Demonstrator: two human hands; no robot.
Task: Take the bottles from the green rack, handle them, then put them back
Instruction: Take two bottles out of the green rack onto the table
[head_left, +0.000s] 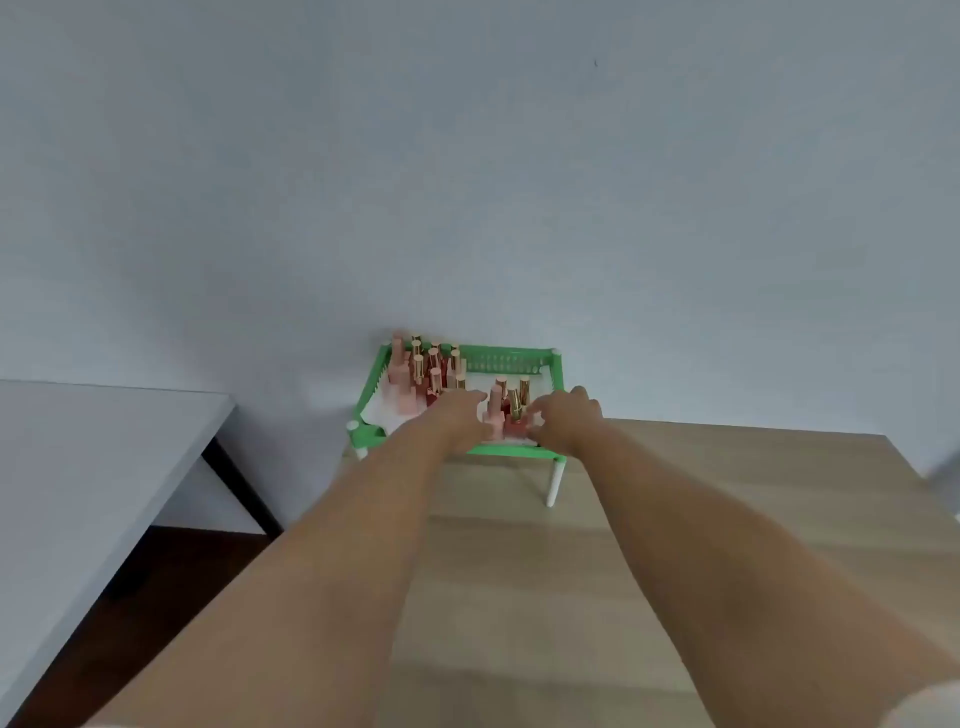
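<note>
A green rack (511, 359) on white legs stands at the far edge of the wooden table, against the wall. Several small pink and red bottles with gold caps (423, 376) stand in its back left corner. A smaller cluster of pink and red bottles (506, 410) stands near the rack's front. Both my arms reach into the rack. My left hand (460, 413) curls against the left side of that front cluster, touching a pink bottle. My right hand (566, 418) closes its fingers on the right side, around a red bottle. The image is blurry, so the exact grips are unclear.
The light wooden table (675, 519) stretches from me to the rack. A white table (88, 447) with a dark leg stands to the left, with dark floor in the gap between them. A plain white wall rises behind the rack.
</note>
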